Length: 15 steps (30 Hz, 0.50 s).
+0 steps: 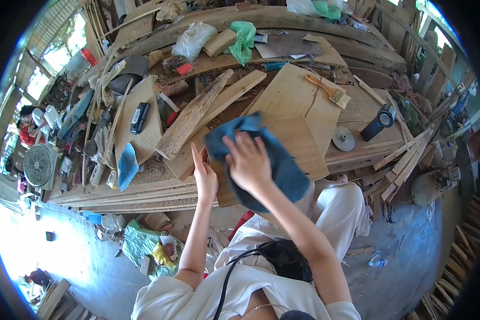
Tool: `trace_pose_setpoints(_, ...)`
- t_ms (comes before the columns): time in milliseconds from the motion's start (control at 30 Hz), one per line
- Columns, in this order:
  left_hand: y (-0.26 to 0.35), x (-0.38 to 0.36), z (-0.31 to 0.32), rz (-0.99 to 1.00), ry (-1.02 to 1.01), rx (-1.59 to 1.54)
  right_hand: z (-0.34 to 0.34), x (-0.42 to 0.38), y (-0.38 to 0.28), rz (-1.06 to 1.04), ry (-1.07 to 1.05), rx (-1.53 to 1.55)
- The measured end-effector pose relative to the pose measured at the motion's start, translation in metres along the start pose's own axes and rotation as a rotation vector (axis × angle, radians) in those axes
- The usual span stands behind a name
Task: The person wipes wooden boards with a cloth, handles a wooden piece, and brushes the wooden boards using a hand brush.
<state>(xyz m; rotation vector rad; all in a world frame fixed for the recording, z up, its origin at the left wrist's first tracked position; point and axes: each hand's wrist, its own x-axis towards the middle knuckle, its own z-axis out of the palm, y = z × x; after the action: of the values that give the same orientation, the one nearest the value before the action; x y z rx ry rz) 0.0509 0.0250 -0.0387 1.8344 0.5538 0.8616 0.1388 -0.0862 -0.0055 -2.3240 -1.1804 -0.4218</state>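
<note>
A dark blue cloth is spread over a flat wooden board in front of me. My right hand bears down on the cloth, its fingers slightly bent and spread across the fabric. At the board's left edge, my left hand holds the side with the thumb and fingers pointing up. Much of the board's middle is hidden by the cloth and my right arm. Its right corner and a strip at lower left show. Behind it lies a larger pale board.
On the wooden bench are a paintbrush, a grey disc, a black cylindrical device, a black handheld object and a blue sheet. Loose planks lie behind my left hand. A fan stands far left.
</note>
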Motion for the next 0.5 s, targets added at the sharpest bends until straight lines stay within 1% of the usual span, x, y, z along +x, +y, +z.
trace_pose_setpoints(67,0.011,0.000,-0.004,-0.099,-0.001,0.077,0.011,-0.005,-0.022,-0.111,0.029,0.090)
trace_pose_setpoints(100,0.016,0.000,-0.006,-0.147,-0.003,0.115,0.010,-0.005,-0.022,-0.103,0.028,0.100)
trace_pose_setpoints(200,-0.013,0.000,0.001,0.072,0.043,-0.018,-0.007,-0.003,0.015,-0.063,0.002,0.067)
trace_pose_setpoints(233,-0.008,-0.001,0.000,0.093,0.047,0.068,-0.017,-0.003,0.037,0.001,0.001,-0.001)
trace_pose_setpoints(333,0.000,-0.002,0.000,0.093,0.026,0.049,-0.047,-0.009,0.113,0.226,0.042,-0.203)
trace_pose_setpoints(400,0.003,-0.003,0.001,0.073,0.034,0.056,-0.056,-0.016,0.134,0.415,0.050,-0.197)
trace_pose_setpoints(467,0.006,-0.003,0.001,0.051,0.029,0.062,-0.049,-0.017,0.130,0.357,0.080,-0.247)
trace_pose_setpoints(500,0.006,-0.002,0.001,0.049,0.028,0.067,-0.046,-0.014,0.117,0.318,0.085,-0.275)
